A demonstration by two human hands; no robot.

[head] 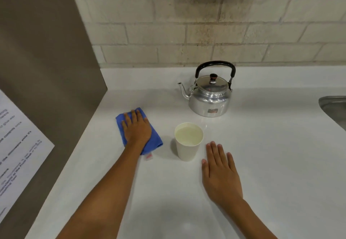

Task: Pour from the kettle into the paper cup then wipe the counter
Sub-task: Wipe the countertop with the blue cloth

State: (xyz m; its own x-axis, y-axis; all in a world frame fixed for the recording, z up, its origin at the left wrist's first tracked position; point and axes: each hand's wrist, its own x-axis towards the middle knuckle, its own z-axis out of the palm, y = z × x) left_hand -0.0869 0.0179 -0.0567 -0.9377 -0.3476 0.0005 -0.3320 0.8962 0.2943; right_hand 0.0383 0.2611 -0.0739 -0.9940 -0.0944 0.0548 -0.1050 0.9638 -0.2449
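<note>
Wiping the white counter (pixel 262 163)

Our left hand (pixel 137 128) lies flat and open, pressing on the blue cloth (pixel 157 141). Next comes the full paper cup (pixel 188 145), with the shiny kettle (pixel 210 96) behind it. Our right hand (pixel 221 173) rests flat, holding nothing.

Left hand (pixel 137 128) flat on cloth (pixel 157 141) — cup (pixel 188 145) full
</note>
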